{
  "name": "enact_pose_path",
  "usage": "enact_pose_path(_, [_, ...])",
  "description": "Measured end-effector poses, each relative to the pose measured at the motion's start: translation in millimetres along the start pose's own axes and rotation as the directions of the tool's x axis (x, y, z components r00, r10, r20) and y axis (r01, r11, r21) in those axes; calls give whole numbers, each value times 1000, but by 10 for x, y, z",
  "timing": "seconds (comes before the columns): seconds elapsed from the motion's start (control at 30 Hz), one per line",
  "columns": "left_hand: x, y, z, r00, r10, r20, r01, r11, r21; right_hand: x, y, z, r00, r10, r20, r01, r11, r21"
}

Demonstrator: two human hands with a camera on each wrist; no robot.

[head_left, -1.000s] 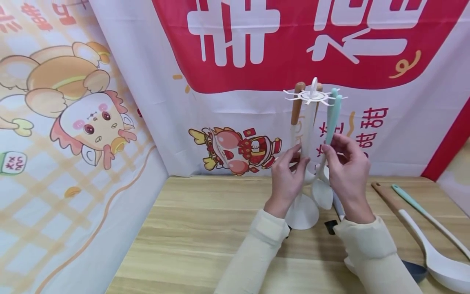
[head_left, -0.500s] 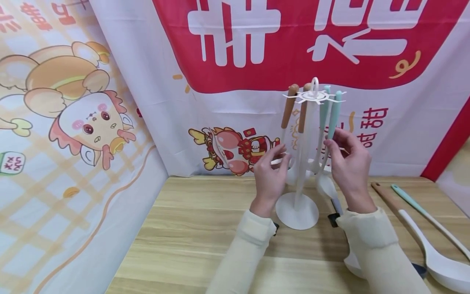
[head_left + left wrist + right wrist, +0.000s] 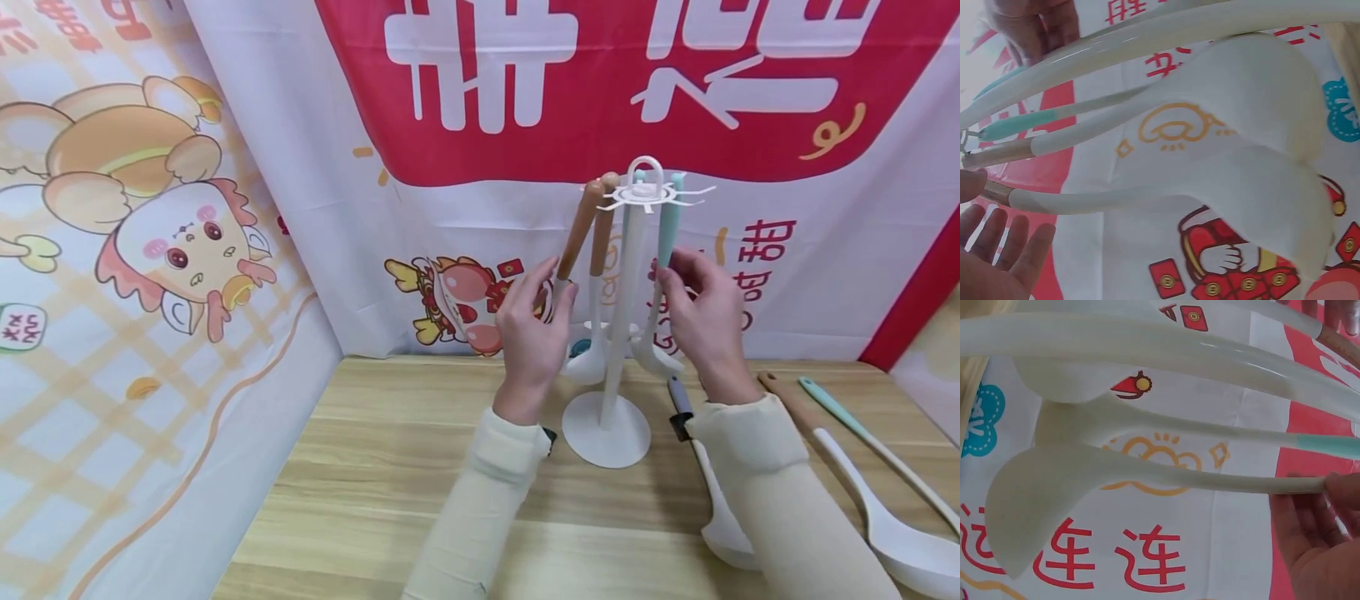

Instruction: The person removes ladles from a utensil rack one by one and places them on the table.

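A white utensil stand [image 3: 606,433] with a hooked ring top stands on the table, several utensils hanging from it. My left hand [image 3: 532,329] pinches a brown-handled ladle [image 3: 577,229] low on its handle, between thumb and fingers; the ladle tilts outward from the pole. A second brown-handled ladle [image 3: 600,237] hangs beside it. On the other side, my right hand [image 3: 705,317] pinches a teal-handled spatula [image 3: 1054,481] at its neck, fingertips on the pale shaft. Another teal-handled utensil [image 3: 1325,445] hangs partly hidden behind the pole.
Right of the stand lie a white ladle with a brown handle [image 3: 825,437], a teal-handled utensil [image 3: 862,425] and a grey-handled white utensil [image 3: 723,529] partly under my right sleeve. Printed cloths [image 3: 442,225] hang behind and left of the wooden table [image 3: 390,467].
My left hand has left the pole and moved left to the brown-handled ladle. The hanging utensils have shifted left around the pole. My right hand stays at the teal-handled spatula, slightly higher.
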State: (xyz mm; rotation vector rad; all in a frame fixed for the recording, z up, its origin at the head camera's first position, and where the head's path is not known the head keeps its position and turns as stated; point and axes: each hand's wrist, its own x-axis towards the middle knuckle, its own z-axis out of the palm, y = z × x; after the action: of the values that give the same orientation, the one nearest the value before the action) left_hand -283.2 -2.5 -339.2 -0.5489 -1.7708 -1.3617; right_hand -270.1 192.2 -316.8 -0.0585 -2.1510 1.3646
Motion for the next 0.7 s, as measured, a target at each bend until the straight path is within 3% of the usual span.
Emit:
enact_pose_path(0.1, [40,41,-28,1000,7,23,-7,1000,-13,-67,-25,18,993,-56,-101,58,998,22])
enact_pose_path(0.2, [79,71,-55,999,22,41,-22,1000,-9,-242,-36,65,963,-150,-226,173,981,88])
enact_pose_path(0.27, [108,74,-63,998,27,49,-28,1000,3,-374,-5,124,945,-213,-249,249,961,123])
enact_pose_path(0.33, [146,67,-69,998,25,52,-26,1000,10,-473,52,212,944,-241,-225,275,951,138])
enact_pose_path(0.5, [220,19,-81,994,1,111,1,1000,-21,-617,247,434,976,-180,-122,191,978,86])
enact_pose_path(0.7, [243,-12,-85,984,2,176,3,1000,-29,-705,438,599,987,-107,-122,112,993,30])
